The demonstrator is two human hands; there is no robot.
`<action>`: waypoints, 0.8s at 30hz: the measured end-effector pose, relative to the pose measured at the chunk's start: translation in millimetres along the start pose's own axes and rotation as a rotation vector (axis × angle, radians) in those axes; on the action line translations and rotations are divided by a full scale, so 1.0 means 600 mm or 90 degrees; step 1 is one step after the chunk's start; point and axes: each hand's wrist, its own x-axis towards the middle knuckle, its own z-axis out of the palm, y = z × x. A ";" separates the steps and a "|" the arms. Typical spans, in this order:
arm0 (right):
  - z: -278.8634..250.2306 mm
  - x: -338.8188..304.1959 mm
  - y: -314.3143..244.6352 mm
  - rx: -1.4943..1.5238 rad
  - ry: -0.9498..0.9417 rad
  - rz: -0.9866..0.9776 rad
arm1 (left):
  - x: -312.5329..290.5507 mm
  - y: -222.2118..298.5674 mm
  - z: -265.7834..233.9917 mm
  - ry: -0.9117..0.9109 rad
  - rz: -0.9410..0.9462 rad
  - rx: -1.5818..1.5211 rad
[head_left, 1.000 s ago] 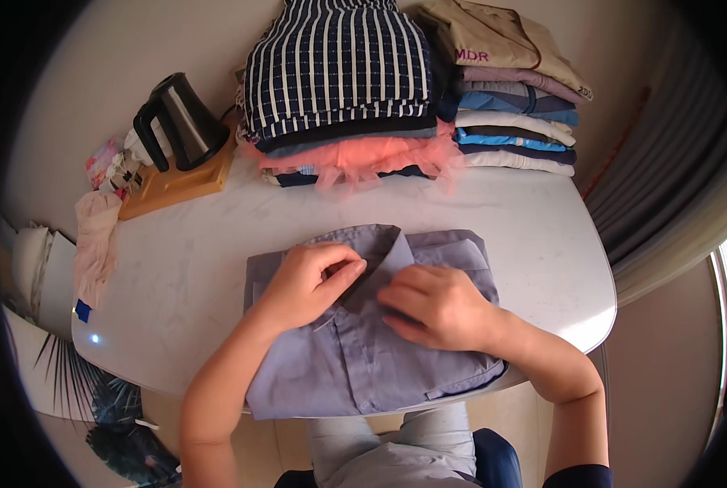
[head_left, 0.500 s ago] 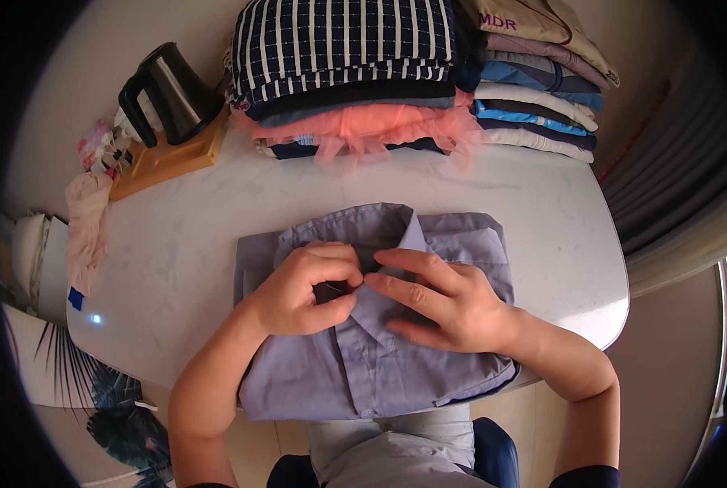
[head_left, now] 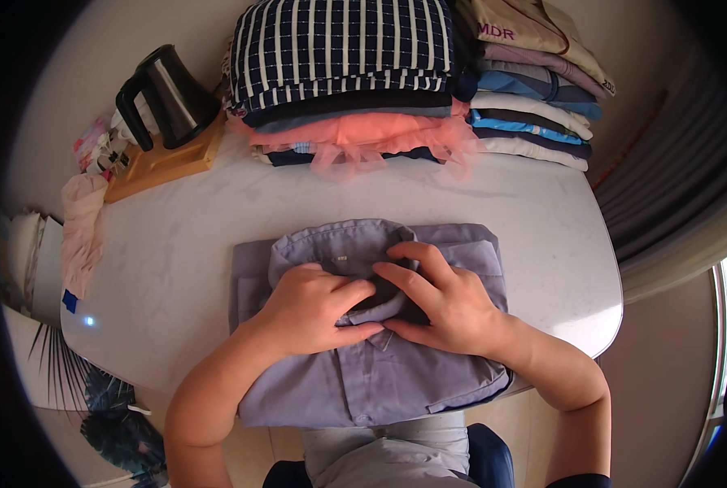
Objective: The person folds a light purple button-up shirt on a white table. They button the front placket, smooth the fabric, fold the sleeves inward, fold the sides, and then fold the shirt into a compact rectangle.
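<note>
A greyish-purple shirt (head_left: 298, 394), folded into a rough rectangle, lies on the white marbled table at its near edge, with the collar end away from me. Both of my hands are at its collar (head_left: 343, 234). My left hand (head_left: 310, 309) grips the left side of the collar, thumb and fingers closed on the cloth. Opposite it, my right hand (head_left: 445, 301) pinches the collar's right side, its fingers curled over the edge into the neck opening. The two thumbs nearly meet at the front of the collar, where the fingers partly hide the cloth.
Beyond the shirt stands a stack of folded clothes (head_left: 339, 49), with coral tulle low in it. Another folded pile (head_left: 534, 106) sits to its right. At the far left, an electric kettle (head_left: 176, 98) rests on a wooden tray (head_left: 160, 175) near a pale pink cloth (head_left: 82, 228).
Both hands have shifted slightly nearer and taken hold of the collar. It now stands up rounder; its right flap no longer sticks up in a point.
</note>
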 end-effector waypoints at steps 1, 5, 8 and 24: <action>-0.002 0.000 -0.001 -0.013 -0.011 0.012 | -0.001 -0.001 0.004 -0.018 -0.023 -0.010; -0.005 0.001 -0.002 -0.056 0.018 0.032 | 0.000 -0.001 0.005 -0.058 -0.070 -0.030; -0.010 0.003 0.005 -0.077 0.048 0.078 | 0.001 -0.002 0.004 -0.013 -0.057 -0.014; -0.079 0.009 0.055 -0.189 -0.134 0.290 | -0.066 -0.101 -0.130 -0.053 -0.451 -0.126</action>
